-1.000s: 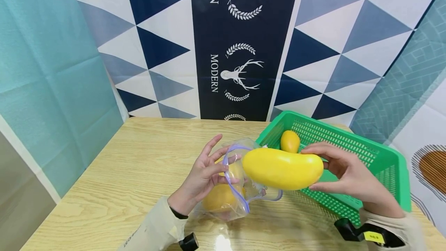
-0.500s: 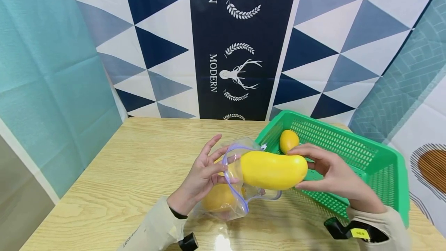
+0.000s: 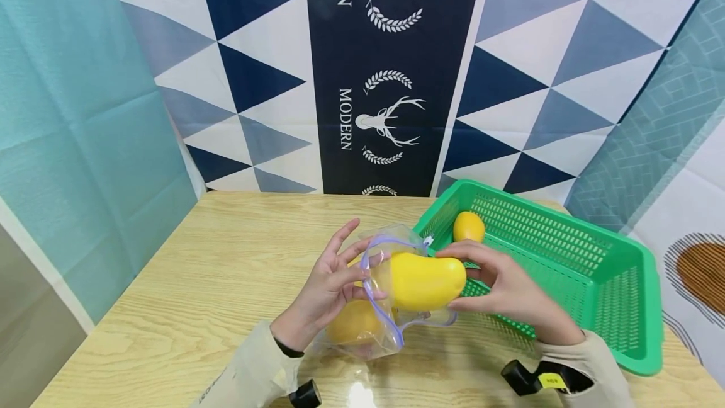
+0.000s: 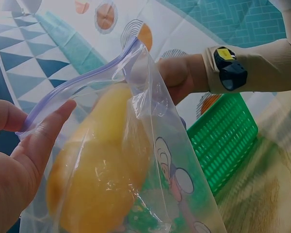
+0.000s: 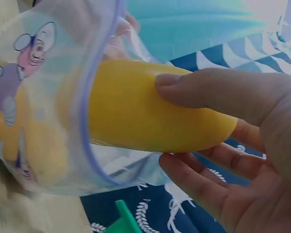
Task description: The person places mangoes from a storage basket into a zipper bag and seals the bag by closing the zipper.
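My left hand [image 3: 325, 288] pinches the purple zip edge of a clear plastic zip bag [image 3: 386, 340], whose mouth gapes toward the right. Cartoon prints mark the bag [image 5: 34, 53] in the right wrist view. Between thumb and fingers, my right hand [image 3: 510, 288] grips the right end of a long yellow mango [image 3: 427, 282]. The mango's left end is inside the bag's mouth, seen through the plastic. Lower in the bag lies another yellow-orange fruit [image 3: 354, 323], partly hidden by my left hand and blurred by the plastic.
A green perforated basket [image 3: 614, 339] stands at the right of the wooden table [image 3: 226, 257], behind my right hand. One small orange-yellow fruit [image 3: 469, 226] lies in its far left corner. Patterned cloth [image 3: 379, 80] hangs behind the table.
My right hand has moved left with the mango, whose leading end has gone from the bag's mouth to inside it. My left hand stays in place on the bag's edge.
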Available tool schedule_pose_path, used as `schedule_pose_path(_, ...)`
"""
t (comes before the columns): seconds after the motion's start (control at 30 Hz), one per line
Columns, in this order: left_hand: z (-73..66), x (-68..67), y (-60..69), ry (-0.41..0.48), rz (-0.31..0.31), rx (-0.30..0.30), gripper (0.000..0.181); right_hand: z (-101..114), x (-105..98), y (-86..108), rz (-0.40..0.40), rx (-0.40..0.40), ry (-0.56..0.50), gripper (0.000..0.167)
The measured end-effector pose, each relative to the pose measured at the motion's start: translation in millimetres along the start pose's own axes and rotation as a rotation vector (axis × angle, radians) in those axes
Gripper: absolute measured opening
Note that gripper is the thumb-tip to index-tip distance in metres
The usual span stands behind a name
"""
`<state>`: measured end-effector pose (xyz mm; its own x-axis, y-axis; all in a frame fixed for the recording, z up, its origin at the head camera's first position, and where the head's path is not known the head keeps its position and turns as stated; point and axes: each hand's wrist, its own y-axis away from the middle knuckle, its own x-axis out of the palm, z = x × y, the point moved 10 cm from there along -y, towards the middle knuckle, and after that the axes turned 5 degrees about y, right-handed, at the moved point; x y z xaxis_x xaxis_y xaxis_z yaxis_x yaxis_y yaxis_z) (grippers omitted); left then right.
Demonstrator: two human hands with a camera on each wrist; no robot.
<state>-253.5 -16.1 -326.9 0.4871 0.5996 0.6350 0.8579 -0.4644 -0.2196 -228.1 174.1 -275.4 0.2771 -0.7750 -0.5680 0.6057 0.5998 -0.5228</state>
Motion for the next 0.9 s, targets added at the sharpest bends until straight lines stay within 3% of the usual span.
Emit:
schedule_pose_path(0.43, 0.0, 0.1, 0.0, 0.005, -0.005, -0.001, 0.084, -4, 14, -6.3, -0.043, 0.046, 0.019, 0.063)
schedule_pose_path(0.9, 0.3, 2.1, -0.7, -0.014, 0.005, -0.005, 0.085, -4, 35, -11.4, -0.065, 0.112, 0.171, 0.063)
